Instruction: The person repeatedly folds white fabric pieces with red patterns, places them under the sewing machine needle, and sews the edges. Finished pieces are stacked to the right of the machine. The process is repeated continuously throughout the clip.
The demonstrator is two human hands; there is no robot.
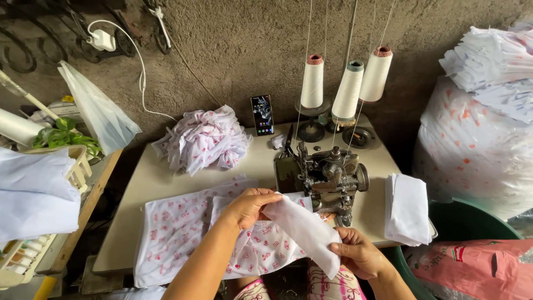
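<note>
- While it spans both hands at the table's (166,183) front edge, the white strip (302,230) slants over printed fabric (183,222).
- Left hand (250,205) fingers are closed on its upper end.
- Right hand (360,254) pinches its lower end.
- Just behind stands the sewing machine (327,178); folded white pieces (408,208) lie at the right edge.

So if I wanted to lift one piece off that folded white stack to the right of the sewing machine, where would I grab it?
Probably at the near right corner of the folded white stack, coming in from the right. There the layers overhang the table edge, so fingers could slip under the top piece and pinch it. The left side lies close to the sewing machine, leaving less room.
</note>
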